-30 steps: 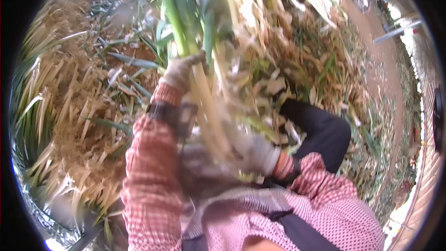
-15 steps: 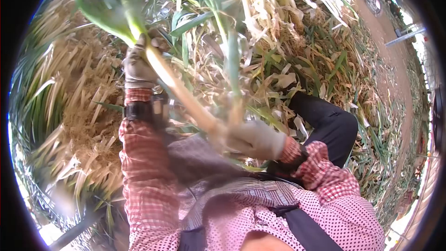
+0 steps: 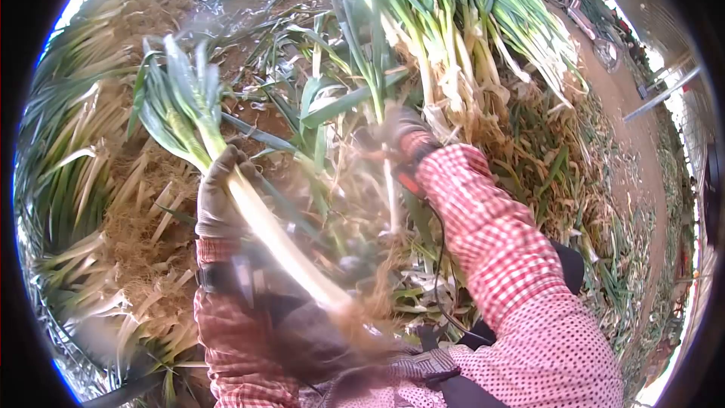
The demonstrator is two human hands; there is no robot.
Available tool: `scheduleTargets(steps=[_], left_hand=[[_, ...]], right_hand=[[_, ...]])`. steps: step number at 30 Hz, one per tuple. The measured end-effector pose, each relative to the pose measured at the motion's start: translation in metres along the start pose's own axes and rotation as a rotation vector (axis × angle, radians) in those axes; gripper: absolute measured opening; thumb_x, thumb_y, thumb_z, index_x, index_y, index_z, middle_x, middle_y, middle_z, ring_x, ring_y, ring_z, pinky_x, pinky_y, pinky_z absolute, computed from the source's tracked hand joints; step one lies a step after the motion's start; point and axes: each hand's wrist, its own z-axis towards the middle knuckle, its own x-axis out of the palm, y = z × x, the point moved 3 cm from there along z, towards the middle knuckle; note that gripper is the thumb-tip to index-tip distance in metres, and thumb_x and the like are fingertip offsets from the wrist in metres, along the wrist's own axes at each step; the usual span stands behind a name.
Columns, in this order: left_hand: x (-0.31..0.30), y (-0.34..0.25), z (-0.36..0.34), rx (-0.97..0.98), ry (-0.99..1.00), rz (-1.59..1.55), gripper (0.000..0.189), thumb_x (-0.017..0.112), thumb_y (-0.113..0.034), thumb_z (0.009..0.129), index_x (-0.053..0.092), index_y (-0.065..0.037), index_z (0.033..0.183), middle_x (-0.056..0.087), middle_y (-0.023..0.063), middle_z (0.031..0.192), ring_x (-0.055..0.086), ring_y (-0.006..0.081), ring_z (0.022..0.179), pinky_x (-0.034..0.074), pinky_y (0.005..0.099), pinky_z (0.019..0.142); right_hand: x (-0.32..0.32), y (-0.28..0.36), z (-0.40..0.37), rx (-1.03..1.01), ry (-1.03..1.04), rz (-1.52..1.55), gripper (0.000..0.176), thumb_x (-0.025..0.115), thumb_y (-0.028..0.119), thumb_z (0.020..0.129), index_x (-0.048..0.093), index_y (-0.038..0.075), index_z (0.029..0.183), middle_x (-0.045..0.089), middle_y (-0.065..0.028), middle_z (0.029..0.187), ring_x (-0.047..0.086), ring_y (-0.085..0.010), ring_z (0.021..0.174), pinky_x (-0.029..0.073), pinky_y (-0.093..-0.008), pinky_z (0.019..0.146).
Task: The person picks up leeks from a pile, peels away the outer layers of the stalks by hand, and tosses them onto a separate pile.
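Note:
My left hand [image 3: 223,185], in a dirty pale glove, is closed around the upper white stalk of a large green onion [image 3: 283,245]. Its green leaves fan out beyond the fist, and the blurred root end points back toward my lap. My right hand [image 3: 399,130], also gloved and smeared by motion, is out in front, apart from that onion. It seems to grip a peeled leaf [image 3: 368,72]: green blade shows above the fingers, and a pale strip hangs below them. Its exact hold is blurred.
Peeled green onions [image 3: 457,45] lie in a row at the front right. A heap of unpeeled onions with roots [image 3: 143,204] runs along my left. Stripped leaves and husks [image 3: 521,151] litter the ground. A cable [image 3: 439,272] hangs by my right sleeve. A motorbike [image 3: 581,19] stands far right.
My right hand has moved forward from the onion's root end, with a leaf apparently in it. My left hand keeps hold of the onion, a little closer to me.

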Motion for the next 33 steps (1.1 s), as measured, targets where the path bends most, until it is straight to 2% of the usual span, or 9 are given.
scheduleTargets(steps=[5, 7, 13, 17, 19, 21, 26, 29, 33], left_hand=[[-0.012, 0.017, 0.011, -0.113, -0.076, 0.195, 0.029, 0.062, -0.015, 0.090, 0.055, -0.002, 0.116, 0.065, 0.0075, 0.098, 0.066, 0.0164, 0.082, 0.058, 0.0319, 0.073], [0.006, 0.027, 0.013, -0.031, 0.051, 0.227, 0.042, 0.065, -0.019, 0.088, 0.050, 0.000, 0.123, 0.064, 0.0158, 0.112, 0.065, 0.0269, 0.102, 0.053, 0.0379, 0.092], [0.022, 0.071, 0.022, -0.204, 0.307, 0.051, 0.041, 0.063, -0.021, 0.087, 0.055, 0.007, 0.116, 0.063, 0.0195, 0.111, 0.058, 0.0293, 0.110, 0.047, 0.0416, 0.097], [0.028, 0.061, 0.015, -0.292, 0.404, -0.279, 0.030, 0.063, -0.012, 0.086, 0.050, 0.005, 0.106, 0.060, 0.0124, 0.084, 0.063, 0.0277, 0.087, 0.056, 0.0388, 0.089], [0.000, 0.042, 0.028, -0.215, 0.476, -0.328, 0.036, 0.059, -0.014, 0.090, 0.048, 0.009, 0.117, 0.060, 0.0153, 0.093, 0.060, 0.0320, 0.096, 0.049, 0.0392, 0.098], [-0.015, 0.022, 0.029, -0.136, 0.372, -0.302, 0.033, 0.058, -0.015, 0.091, 0.051, 0.010, 0.112, 0.062, 0.0171, 0.094, 0.062, 0.0323, 0.094, 0.051, 0.0391, 0.093], [-0.053, -0.022, 0.029, 0.226, -0.140, -0.197, 0.024, 0.064, -0.009, 0.084, 0.056, 0.003, 0.103, 0.064, 0.0156, 0.095, 0.064, 0.0262, 0.086, 0.055, 0.0412, 0.086], [-0.066, -0.029, 0.021, 0.187, -0.239, -0.078, 0.022, 0.063, -0.017, 0.085, 0.060, 0.000, 0.099, 0.064, 0.0111, 0.090, 0.064, 0.0258, 0.082, 0.053, 0.0383, 0.082], [-0.068, -0.016, 0.023, 0.288, -0.450, 0.183, 0.028, 0.074, -0.016, 0.078, 0.063, 0.000, 0.098, 0.062, 0.0079, 0.086, 0.061, 0.0210, 0.074, 0.052, 0.0353, 0.071]], right_hand=[[0.002, 0.005, -0.045, -0.143, 0.098, 0.637, 0.063, 0.061, 0.015, 0.081, 0.038, -0.007, 0.135, 0.062, -0.0188, 0.112, 0.063, -0.0331, 0.098, 0.051, -0.0388, 0.086], [0.019, -0.007, -0.081, -0.466, 0.116, 0.834, 0.065, 0.060, 0.011, 0.079, 0.035, -0.005, 0.137, 0.064, -0.0194, 0.103, 0.064, -0.0329, 0.091, 0.051, -0.0402, 0.083], [0.053, 0.033, -0.176, -0.759, 0.115, 0.217, 0.059, 0.055, 0.017, 0.085, 0.035, -0.001, 0.138, 0.064, -0.0247, 0.096, 0.065, -0.0350, 0.085, 0.052, -0.0396, 0.080], [0.063, 0.002, -0.223, -0.691, 0.417, 0.656, 0.057, 0.054, 0.022, 0.089, 0.037, -0.001, 0.138, 0.063, -0.0231, 0.110, 0.062, -0.0297, 0.101, 0.049, -0.0364, 0.089], [0.140, -0.033, -0.241, -0.097, 1.078, 1.666, 0.055, 0.053, 0.011, 0.089, 0.037, 0.003, 0.141, 0.046, -0.0143, 0.137, 0.051, -0.0215, 0.116, 0.043, -0.0324, 0.101], [0.072, -0.064, -0.310, -0.723, 0.394, 0.943, 0.030, 0.049, 0.026, 0.097, 0.062, 0.001, 0.107, 0.066, -0.0127, 0.095, 0.062, -0.0173, 0.086, 0.049, -0.0337, 0.075], [0.025, -0.114, -0.364, -0.673, 0.093, 0.512, 0.022, 0.060, 0.017, 0.088, 0.061, 0.002, 0.071, 0.051, -0.0094, 0.052, 0.053, -0.0226, 0.047, 0.043, -0.0322, 0.049], [0.019, -0.155, -0.353, -0.362, 0.049, 0.140, 0.018, 0.068, 0.020, 0.083, 0.064, 0.003, 0.079, 0.058, -0.0101, 0.063, 0.057, -0.0241, 0.057, 0.046, -0.0311, 0.055], [-0.019, -0.082, -0.315, -0.716, -0.526, 0.206, 0.026, 0.073, 0.029, 0.078, 0.067, 0.009, 0.093, 0.065, -0.0108, 0.088, 0.063, -0.0245, 0.080, 0.048, -0.0357, 0.069]])
